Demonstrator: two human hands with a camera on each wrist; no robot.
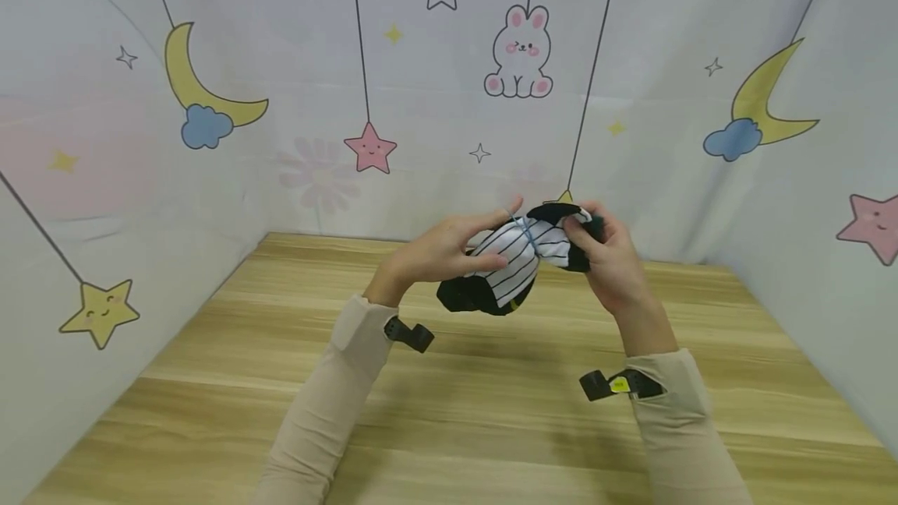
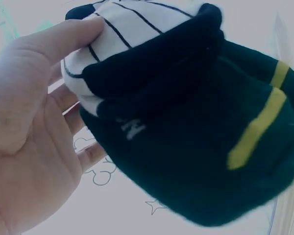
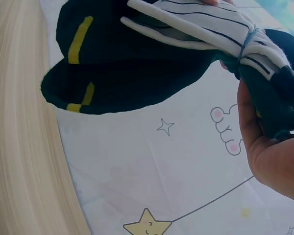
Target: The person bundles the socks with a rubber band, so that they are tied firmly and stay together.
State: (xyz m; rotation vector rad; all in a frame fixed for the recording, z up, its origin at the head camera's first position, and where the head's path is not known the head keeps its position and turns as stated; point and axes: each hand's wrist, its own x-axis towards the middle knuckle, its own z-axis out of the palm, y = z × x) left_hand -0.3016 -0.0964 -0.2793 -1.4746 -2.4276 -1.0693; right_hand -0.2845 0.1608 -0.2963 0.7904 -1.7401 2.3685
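Observation:
A bundle of socks (image 1: 515,256), white with thin black stripes and dark ends, is held up above the table in the head view. A thin blue band (image 3: 246,46) cinches it near the middle. In the left wrist view the dark green sock ends (image 2: 186,161) carry yellow stripes and small white lettering. My left hand (image 1: 445,252) holds the left part, its thumb on the striped fabric and its other fingers behind. The right hand (image 1: 609,259) grips the gathered right end, thumb pressed on the fabric; part of that end is hidden in its palm.
Below the hands lies a wood-grain table (image 1: 477,419). White fabric walls (image 1: 435,84) with printed stars, moons and rabbits enclose it at the back and both sides. Each wrist wears a small black camera (image 1: 418,337) over its beige sleeve.

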